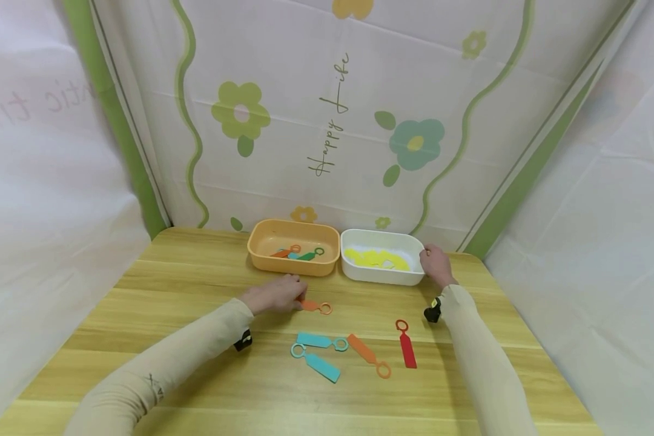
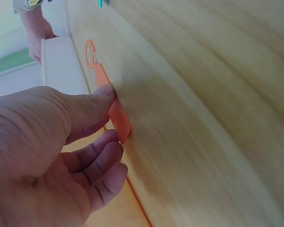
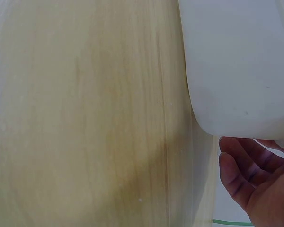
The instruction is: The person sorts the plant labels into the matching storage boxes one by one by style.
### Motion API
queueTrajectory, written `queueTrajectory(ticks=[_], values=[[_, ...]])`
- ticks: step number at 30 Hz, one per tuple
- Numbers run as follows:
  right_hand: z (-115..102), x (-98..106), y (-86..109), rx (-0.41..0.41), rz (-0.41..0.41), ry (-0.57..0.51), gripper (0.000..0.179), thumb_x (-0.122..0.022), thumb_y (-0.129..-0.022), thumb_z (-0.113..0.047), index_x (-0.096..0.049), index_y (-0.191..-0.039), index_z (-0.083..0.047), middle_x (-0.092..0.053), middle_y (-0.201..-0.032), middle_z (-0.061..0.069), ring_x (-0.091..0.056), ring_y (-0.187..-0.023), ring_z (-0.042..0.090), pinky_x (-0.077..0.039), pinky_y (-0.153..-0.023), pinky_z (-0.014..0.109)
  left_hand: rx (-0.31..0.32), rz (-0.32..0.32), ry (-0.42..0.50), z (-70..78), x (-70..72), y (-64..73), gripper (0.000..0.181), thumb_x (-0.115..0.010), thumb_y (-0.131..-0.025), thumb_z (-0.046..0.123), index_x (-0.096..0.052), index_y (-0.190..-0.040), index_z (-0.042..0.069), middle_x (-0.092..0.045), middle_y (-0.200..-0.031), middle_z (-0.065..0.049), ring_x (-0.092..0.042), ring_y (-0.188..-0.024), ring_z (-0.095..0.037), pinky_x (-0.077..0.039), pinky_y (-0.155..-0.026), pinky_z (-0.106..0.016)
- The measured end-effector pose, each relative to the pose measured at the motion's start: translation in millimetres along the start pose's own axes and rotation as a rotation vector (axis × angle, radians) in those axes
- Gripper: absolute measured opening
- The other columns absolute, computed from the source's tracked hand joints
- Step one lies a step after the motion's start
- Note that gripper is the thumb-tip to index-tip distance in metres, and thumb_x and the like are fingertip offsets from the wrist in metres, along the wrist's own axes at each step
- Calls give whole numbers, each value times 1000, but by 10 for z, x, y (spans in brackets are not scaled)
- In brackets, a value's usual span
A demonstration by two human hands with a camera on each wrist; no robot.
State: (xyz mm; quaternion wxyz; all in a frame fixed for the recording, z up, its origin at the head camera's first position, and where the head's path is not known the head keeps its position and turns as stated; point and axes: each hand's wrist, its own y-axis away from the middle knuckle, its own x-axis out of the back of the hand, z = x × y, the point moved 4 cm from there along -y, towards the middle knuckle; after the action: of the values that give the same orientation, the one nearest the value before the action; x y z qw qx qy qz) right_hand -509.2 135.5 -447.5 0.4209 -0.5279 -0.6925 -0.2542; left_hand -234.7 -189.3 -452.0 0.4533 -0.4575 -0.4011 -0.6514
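Note:
My left hand [image 1: 279, 293] pinches an orange plastic tag [image 2: 118, 113] between thumb and forefinger, close over the table; the tag's open ring points away from the hand, while the other fingers are loosely curled. My right hand [image 1: 437, 266] grips the right end of a white bin [image 1: 381, 277], its curled fingers at the end wall in the right wrist view. Yellow pieces [image 1: 376, 259] lie inside that bin. Just beyond my left hand stands an orange bin [image 1: 291, 265], which holds several ringed tags, among them an orange one and a green one [image 1: 307, 257].
On the wooden table [image 1: 223, 375], nearer me, lie two light blue tags [image 1: 323, 367], another orange tag [image 1: 362, 349] and a red tag [image 1: 407, 351]. A flowered curtain [image 1: 305, 91] rises behind the two bins, which stand side by side, and white cloth hangs on both sides.

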Motion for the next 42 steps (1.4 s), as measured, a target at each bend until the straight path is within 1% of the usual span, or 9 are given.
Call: queueTrajectory(ticks=[6,13,20,26,27,32,34,39,42], values=[[10,-9,-14,0,-2,6,50,-29,-103,-23,-45,-140,6,-52,-137,30,-57,-109,40,-52,-73,38,-17,13,-7,-13,-14,3,14,-69,-92,24,-60,-93,14,-55,-88,2,-47,-82,-14,-42,-79,-33],[16,-5,-11,3,-1,7,50,-30,-103,-23,-44,-141,6,-52,-137,29,-57,-109,39,-52,-68,35,-35,38,-2,-11,-14,12,14,-69,-92,23,-59,-94,14,-56,-90,2,-48,-84,-15,-42,-80,-34],[9,-5,-4,18,8,2,49,-30,-103,-22,-46,-139,7,-52,-136,30,-56,-113,42,-53,-81,45,-47,60,13,-12,-1,26,12,-69,-92,19,-58,-92,14,-54,-88,2,-47,-84,-16,-42,-80,-34],[22,-12,-22,7,6,-4,49,-30,-103,-23,-46,-139,6,-53,-136,29,-57,-107,40,-52,-71,37,-79,88,52,-15,28,-6,9,-68,-91,12,-59,-88,13,-56,-83,5,-49,-79,-12,-44,-74,-30],[23,-13,-21,6,4,-6,49,-30,-103,-23,-46,-139,6,-53,-136,29,-57,-108,40,-52,-72,38,-84,93,57,-17,35,-16,10,-68,-91,10,-59,-87,13,-55,-81,6,-50,-77,-12,-44,-72,-29],[13,-16,-16,8,7,-6,48,-30,-103,-22,-47,-138,6,-53,-136,29,-55,-115,42,-48,-92,51,-108,115,57,-25,90,-47,14,-68,-91,9,-58,-84,14,-54,-78,5,-49,-73,-11,-43,-68,-27],[14,-17,-21,9,7,-3,48,-30,-103,-22,-47,-138,5,-53,-136,29,-54,-116,42,-47,-94,52,-108,117,60,-26,117,-56,12,-67,-92,10,-58,-85,13,-55,-79,5,-50,-73,-11,-43,-68,-27],[12,-12,-18,8,3,-3,49,-30,-103,-22,-45,-140,6,-52,-137,29,-56,-112,41,-53,-78,42,-90,133,62,-36,209,-76,9,-66,-94,12,-60,-87,15,-57,-81,6,-50,-73,-10,-44,-68,-26],[14,-10,-14,9,3,-2,48,-31,-103,-22,-45,-140,6,-53,-136,29,-57,-109,40,-52,-71,38,-106,165,79,-34,293,-81,9,-65,-94,11,-60,-88,14,-58,-82,7,-51,-74,-9,-45,-69,-26]])
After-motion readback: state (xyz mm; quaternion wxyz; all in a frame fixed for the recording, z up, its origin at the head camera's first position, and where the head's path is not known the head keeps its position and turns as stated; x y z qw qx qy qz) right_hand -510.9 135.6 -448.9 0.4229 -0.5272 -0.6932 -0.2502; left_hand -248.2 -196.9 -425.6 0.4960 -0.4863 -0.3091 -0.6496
